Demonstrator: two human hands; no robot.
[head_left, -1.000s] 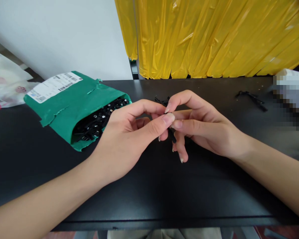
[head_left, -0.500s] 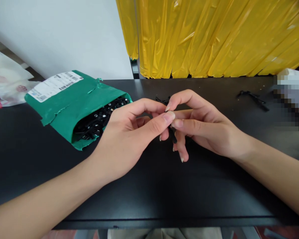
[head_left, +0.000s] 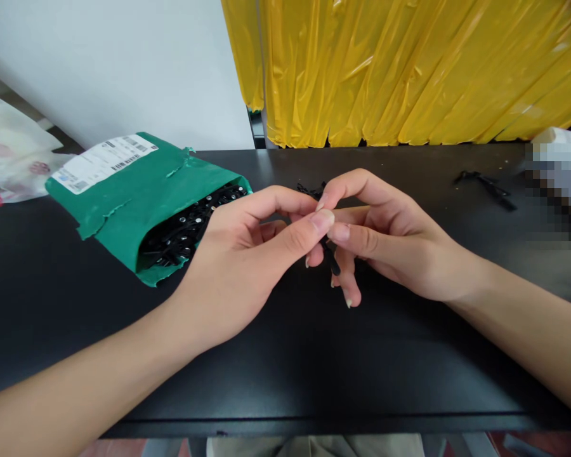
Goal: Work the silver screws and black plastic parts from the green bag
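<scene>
My left hand [head_left: 247, 254] and my right hand [head_left: 385, 231] meet fingertip to fingertip above the black table [head_left: 285, 355]. Both pinch a small black part [head_left: 332, 260], whose lower end sticks out below the fingers; most of it is hidden. Just behind the fingertips lies a small heap of black parts [head_left: 309, 189]. To the left, a torn green mailer bag [head_left: 133, 197] with a white shipping label [head_left: 102, 162] lies open, with several black parts with silver dots [head_left: 190, 225] spilling from its mouth close to my left hand.
A yellow plastic sheet [head_left: 409, 70] hangs behind the table, next to a white wall. A white plastic bag [head_left: 9, 158] lies at the far left. A black clip-like piece [head_left: 488, 187] lies at the right, near a blurred white object [head_left: 559, 171].
Both hands stay pinched together; the fingers shifted very slightly and the black part's lower end shows a little more.
</scene>
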